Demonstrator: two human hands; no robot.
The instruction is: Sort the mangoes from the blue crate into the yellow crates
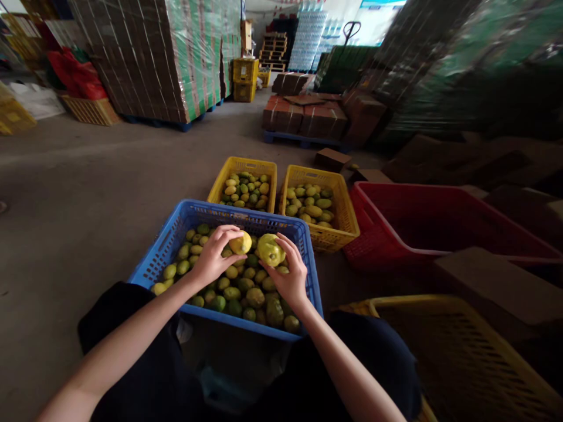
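Above a blue plastic crate of green and yellow lemons, both of my hands are raised with fruit in them. My left hand grips a yellow lemon between thumb and fingers. A larger, lumpy yellow-green lemon is in my right hand, thumb below it and fingers along its right side. The two fruits are held side by side, slightly apart. Just beyond the blue crate stand two yellow crates, a left one and a right one, both holding lemons.
A red bin stands to the right, with loose cardboard beside it. Near my right knee is another yellow crate. Farther off are stacked cartons on a blue pallet and a tall wrapped stack. Concrete floor extends leftward.
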